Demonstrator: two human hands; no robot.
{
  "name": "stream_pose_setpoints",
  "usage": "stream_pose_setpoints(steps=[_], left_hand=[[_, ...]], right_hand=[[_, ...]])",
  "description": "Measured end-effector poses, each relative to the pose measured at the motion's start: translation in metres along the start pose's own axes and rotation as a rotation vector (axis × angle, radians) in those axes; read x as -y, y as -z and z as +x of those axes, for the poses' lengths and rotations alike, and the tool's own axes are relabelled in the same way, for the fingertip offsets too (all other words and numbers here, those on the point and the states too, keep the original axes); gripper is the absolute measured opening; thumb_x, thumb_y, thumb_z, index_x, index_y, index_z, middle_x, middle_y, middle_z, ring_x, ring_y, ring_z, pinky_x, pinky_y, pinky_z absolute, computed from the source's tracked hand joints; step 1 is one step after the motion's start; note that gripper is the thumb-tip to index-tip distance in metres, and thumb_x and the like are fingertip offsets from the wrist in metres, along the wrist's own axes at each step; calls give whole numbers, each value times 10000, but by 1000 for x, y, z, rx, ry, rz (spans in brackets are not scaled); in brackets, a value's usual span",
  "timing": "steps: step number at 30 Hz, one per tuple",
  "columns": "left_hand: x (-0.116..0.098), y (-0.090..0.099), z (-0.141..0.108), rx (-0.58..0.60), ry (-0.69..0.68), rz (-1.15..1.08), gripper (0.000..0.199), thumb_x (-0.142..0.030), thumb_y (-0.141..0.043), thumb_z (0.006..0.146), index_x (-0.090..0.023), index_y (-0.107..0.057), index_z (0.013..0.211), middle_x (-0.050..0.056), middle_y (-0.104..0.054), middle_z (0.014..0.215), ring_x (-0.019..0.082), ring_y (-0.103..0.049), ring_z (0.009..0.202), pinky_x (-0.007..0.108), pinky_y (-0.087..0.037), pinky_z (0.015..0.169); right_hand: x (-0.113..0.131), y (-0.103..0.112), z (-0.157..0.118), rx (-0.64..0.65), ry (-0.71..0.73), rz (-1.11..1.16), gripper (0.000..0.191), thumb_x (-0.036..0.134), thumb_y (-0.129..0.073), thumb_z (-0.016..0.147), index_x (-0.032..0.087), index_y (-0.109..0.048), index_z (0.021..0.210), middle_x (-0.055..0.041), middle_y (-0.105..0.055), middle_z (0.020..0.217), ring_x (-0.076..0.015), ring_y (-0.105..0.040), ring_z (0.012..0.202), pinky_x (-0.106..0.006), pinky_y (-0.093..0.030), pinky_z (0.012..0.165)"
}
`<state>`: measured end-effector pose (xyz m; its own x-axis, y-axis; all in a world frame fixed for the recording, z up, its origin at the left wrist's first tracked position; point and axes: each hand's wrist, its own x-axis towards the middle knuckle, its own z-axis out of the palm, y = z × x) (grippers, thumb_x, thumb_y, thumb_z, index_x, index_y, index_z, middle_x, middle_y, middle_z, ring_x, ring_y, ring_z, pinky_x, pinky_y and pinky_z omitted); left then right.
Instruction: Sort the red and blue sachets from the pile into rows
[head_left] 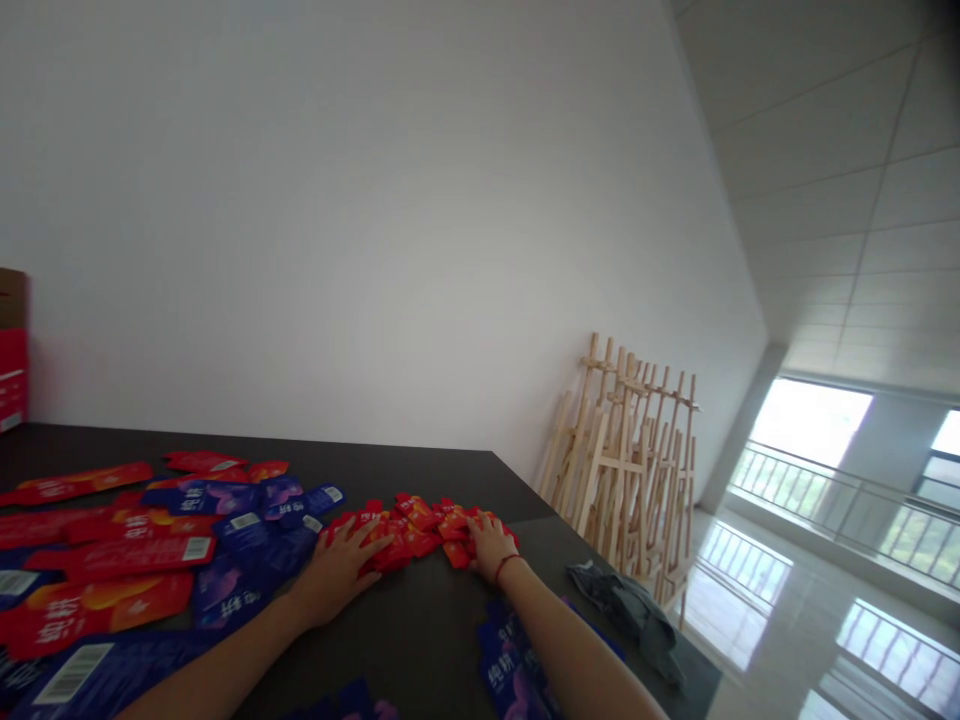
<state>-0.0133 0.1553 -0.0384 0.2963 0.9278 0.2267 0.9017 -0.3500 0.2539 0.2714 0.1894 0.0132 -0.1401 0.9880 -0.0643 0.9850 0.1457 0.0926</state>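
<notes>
A heap of small red packets [417,512] lies on the black table [420,640]. My left hand [341,565] rests with its fingers spread over the left end of the heap. At the right end, my right hand [491,545], with a thin red band on the wrist, lies over more of the packets, fingers apart. Neither hand is closed round a packet. Left of my left hand are small blue packets [281,500] and blue pouches [229,590]. Beneath my right forearm, more blue packets [506,665] are partly covered.
Large red pouches [139,555] are strewn over the table's left side. A red box [11,375] stands at the far left. A dark cloth [630,605] lies near the right edge. Wooden easels [622,460] lean against the white wall beyond it.
</notes>
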Motion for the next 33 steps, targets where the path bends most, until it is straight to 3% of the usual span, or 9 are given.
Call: stream_pose_setpoints(steps=[5,7,12,18,21,24,28,30,33], left_hand=[[0,1,-1,-3,-4,-10,544,-396,-522,873,-430,-452,1411,36,-352,1590,386,-226,1467,635,-213,1137],[0,0,-1,-7,-6,-14,546,-393,-521,877,-436,-443,1415,30,-338,1597,386,-225,1467,638,-201,1140],[2,-4,0,-12,-4,-17,538,-393,-525,881,-430,-449,1412,39,-351,1591,389,-221,1468,633,-195,1143],[1,-3,-1,-14,1,-8,543,-373,-541,870,-424,-463,1406,50,-349,1591,382,-213,1472,621,-204,1144],[0,-2,-1,-15,9,-7,551,-365,-550,860,-422,-470,1402,45,-354,1589,389,-223,1467,625,-224,1137],[-1,-2,-2,-24,9,-15,544,-381,-541,864,-428,-469,1401,33,-366,1584,380,-238,1464,623,-228,1138],[-1,-1,-4,-30,4,-32,532,-400,-535,871,-439,-469,1397,19,-374,1580,369,-244,1464,625,-221,1144],[-2,0,-5,-32,6,-34,525,-405,-535,875,-433,-475,1395,21,-376,1579,368,-249,1462,623,-213,1149],[-2,0,-5,-32,9,-26,528,-408,-540,877,-433,-469,1399,16,-365,1585,361,-245,1465,606,-211,1157]], right_hand=[[-20,0,-1,114,-60,14,1160,357,-870,534,263,-282,1529,-147,-248,1580,-412,-314,1395,-533,-382,1060],[-24,-1,-4,124,-90,6,1077,322,-840,584,236,-317,1521,-172,-301,1553,-427,-365,1363,-537,-380,1057],[-16,-3,-7,61,-85,14,727,187,-550,853,176,-289,1531,-192,-388,1497,-319,-548,1237,-407,-445,1002],[2,-1,8,-11,-74,24,743,100,-503,830,106,-253,1530,-241,-277,1545,-288,-592,1181,-370,-476,944],[4,6,12,-17,-18,27,720,160,-594,799,160,-376,1485,-198,-385,1499,-296,-594,1161,-391,-458,972],[6,19,18,-48,30,19,529,218,-614,808,194,-565,1334,-164,-547,1350,-315,-552,1194,-420,-414,1018],[32,36,40,-129,52,24,422,313,-475,918,158,-574,1298,-186,-547,1317,-305,-514,1222,-427,-424,999],[55,38,56,-136,94,36,436,376,-481,922,208,-560,1316,-148,-514,1376,-292,-477,1265,-435,-412,1014],[87,35,82,-101,125,58,525,508,-519,892,280,-518,1365,-107,-416,1488,-324,-406,1333,-538,-375,1032]])
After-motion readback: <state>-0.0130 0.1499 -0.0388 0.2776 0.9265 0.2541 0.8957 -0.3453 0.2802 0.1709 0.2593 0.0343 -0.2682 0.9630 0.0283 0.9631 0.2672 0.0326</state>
